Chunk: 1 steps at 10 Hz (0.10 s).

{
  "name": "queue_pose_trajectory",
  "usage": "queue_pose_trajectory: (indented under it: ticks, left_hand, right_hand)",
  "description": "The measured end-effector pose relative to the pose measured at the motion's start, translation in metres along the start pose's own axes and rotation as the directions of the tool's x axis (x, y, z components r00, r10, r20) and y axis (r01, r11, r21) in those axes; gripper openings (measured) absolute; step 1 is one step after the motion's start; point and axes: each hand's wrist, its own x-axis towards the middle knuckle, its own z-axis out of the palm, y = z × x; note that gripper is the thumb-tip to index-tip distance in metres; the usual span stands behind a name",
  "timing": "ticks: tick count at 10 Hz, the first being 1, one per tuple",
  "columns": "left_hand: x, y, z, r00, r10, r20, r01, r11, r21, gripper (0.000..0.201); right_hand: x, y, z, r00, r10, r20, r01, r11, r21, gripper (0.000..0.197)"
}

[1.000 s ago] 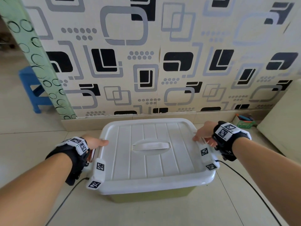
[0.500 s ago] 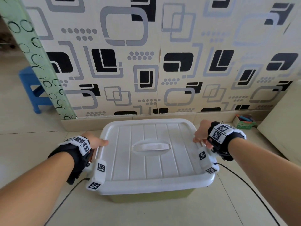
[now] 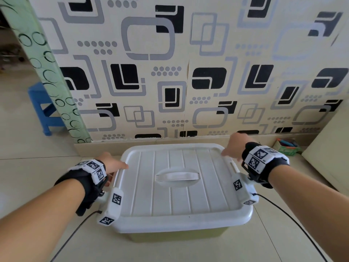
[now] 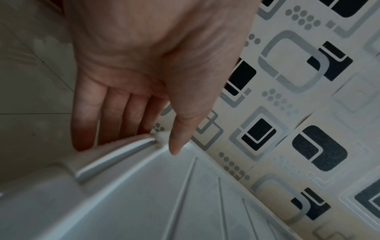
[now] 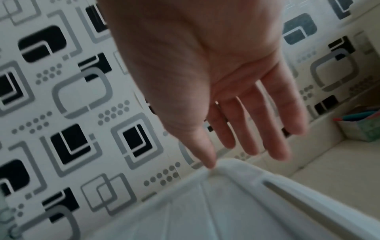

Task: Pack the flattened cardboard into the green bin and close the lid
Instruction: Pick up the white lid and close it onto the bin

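The green bin (image 3: 179, 236) stands on the tiled floor with its white ribbed lid (image 3: 181, 201) lying flat over it; no cardboard shows. My left hand (image 3: 113, 164) is at the lid's left edge. In the left wrist view the left hand (image 4: 139, 129) has its thumb tip on the lid (image 4: 164, 203) and its straight fingers down past the rim. My right hand (image 3: 234, 146) hovers over the far right corner. In the right wrist view the right hand (image 5: 230, 139) is spread, with only the thumb tip touching the lid's (image 5: 205, 211) corner rim.
A patterned wall (image 3: 188, 72) rises just behind the bin. A blue stool (image 3: 43, 108) stands at the far left beyond a green post (image 3: 47, 72). A small green box of pens (image 3: 287, 146) and a cream panel (image 3: 328, 159) are at the right. Cables (image 3: 294, 224) trail on the floor.
My right hand has slid along the lid's right edge toward the far corner and lifted its fingers off. The left hand and the lid have stayed put.
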Motion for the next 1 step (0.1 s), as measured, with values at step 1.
queue_pose_trajectory:
  ticks: [1]
  left_hand:
    - [-0.0006,0.0051,-0.0049,0.998,0.06,-0.004,-0.059,0.996,0.074,0.044]
  right_hand:
    - [-0.0025,-0.0131,-0.0321,0.968,-0.033,-0.249,0.097,0.965,0.246,0.022]
